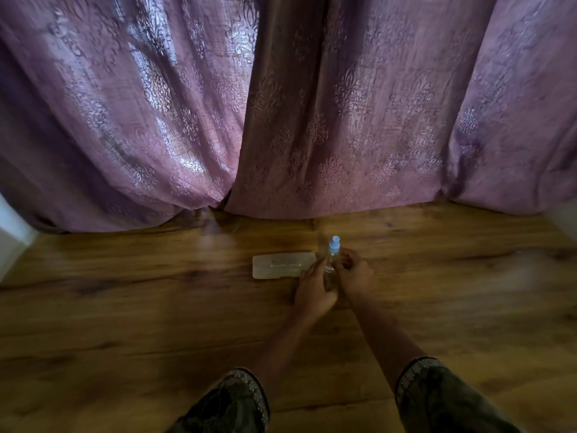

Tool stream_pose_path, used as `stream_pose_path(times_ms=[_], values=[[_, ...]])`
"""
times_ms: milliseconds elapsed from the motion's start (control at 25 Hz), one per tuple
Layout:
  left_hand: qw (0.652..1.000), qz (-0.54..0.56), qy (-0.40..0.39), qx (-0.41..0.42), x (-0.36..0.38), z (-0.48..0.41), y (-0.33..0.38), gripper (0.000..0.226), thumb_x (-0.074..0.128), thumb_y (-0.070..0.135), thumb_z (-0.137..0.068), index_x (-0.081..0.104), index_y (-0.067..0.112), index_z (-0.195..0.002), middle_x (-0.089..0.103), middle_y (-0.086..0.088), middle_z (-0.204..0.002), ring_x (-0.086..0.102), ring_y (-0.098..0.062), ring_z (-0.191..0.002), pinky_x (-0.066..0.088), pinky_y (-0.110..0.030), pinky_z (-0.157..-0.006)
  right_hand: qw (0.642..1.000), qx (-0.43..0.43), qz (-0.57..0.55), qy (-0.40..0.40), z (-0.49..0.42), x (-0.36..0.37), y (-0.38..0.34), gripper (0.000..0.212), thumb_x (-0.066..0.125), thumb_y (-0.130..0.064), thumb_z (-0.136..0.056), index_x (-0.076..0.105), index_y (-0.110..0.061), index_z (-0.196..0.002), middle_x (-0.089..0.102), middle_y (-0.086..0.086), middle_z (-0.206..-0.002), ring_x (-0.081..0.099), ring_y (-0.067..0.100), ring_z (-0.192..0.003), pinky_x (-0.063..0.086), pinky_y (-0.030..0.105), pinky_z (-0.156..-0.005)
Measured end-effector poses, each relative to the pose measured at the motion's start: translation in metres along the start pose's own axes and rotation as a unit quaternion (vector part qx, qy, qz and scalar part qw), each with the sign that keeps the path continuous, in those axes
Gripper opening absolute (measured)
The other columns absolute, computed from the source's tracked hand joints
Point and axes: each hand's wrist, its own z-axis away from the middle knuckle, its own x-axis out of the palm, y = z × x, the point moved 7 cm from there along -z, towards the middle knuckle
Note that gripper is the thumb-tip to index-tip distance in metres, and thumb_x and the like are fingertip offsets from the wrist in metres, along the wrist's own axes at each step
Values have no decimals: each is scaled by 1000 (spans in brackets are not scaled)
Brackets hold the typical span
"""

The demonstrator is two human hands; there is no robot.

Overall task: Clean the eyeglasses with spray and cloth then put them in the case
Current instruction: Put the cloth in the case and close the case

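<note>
Curtain [281,104]: mauve patterned drapes fill the far half of the view, their hems meeting the far edge of the surface.
Surface [125,323]: wood-grain top, bare apart from the things at its middle; the whole picture is smeared by motion.
Arms: both reach forward from dark patterned sleeves and converge at the middle; neither is clearly nearer.
Case [281,265]: pale translucent box lying flat, long axis running left to right, just left of both hands; its right end meets the left hand's fingertips. A faint shape inside may be the eyeglasses, too blurred to be sure.
Spray bottle [333,254]: small clear bottle with a pale blue cap, upright, long axis vertical, standing between the two hands at their far side.
Left hand [313,290]: its grip is curled loosely, fingers pointing at the bottle's base; whether it clasps anything I cannot tell.
Right hand [354,271]: its grip wraps the bottle's lower body from the right, apparently closed on it.
Cloth: not visible.
Next move, judged: lift the bottle straight up, cap clear.
</note>
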Motion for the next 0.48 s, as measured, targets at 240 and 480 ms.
stream_pose_path(times_ms=[240,480], values=[[1000,0,-6,5,-1,2,0,69,52,13,-84,23,26,-145,35,2,-148,28,-21,-136,23,-31,-110,1000,-1,3,1,0,2,1,36,59,-12,-86,58,-9,-122,68,14,-109,62,26,-104,38,20,-76],[1000,4,22,0,-7,6,-8,67,51,15,-85,22,23,-145,31,1,-150,32,-21,-134,32,-38,-111,999,2,-16,38,12,-4,5,36,59,-8,-85,56,-4,-121,68,15,-108,63,27,-99,42,25,-77]])
